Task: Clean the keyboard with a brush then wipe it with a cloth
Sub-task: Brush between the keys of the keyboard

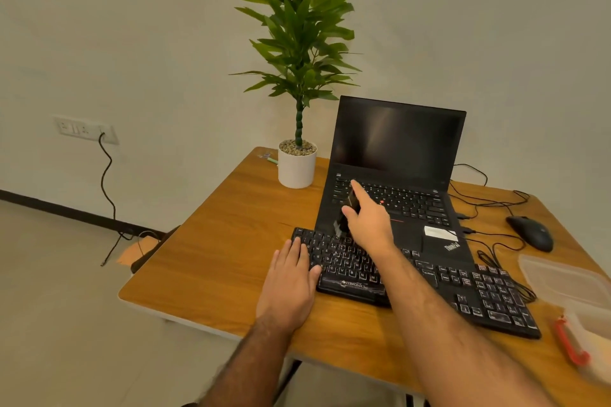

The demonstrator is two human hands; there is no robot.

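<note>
My right hand (368,225) grips a small black brush (347,212) over the black corded keyboard (429,281) — left hand (291,284) lies flat, steadying its end.

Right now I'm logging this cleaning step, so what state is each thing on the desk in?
Keyboard: flat on the table, its left end under the left hand.
Left hand: fingers straight, pressing on the keyboard.
Right hand: grips the brush.
Brush: blurred, bristles down at the keyboard's top row.
Laptop: lid open, screen dark.
Mouse: idle, wired.
Plastic box: holds something pale; lid unclear.
</note>
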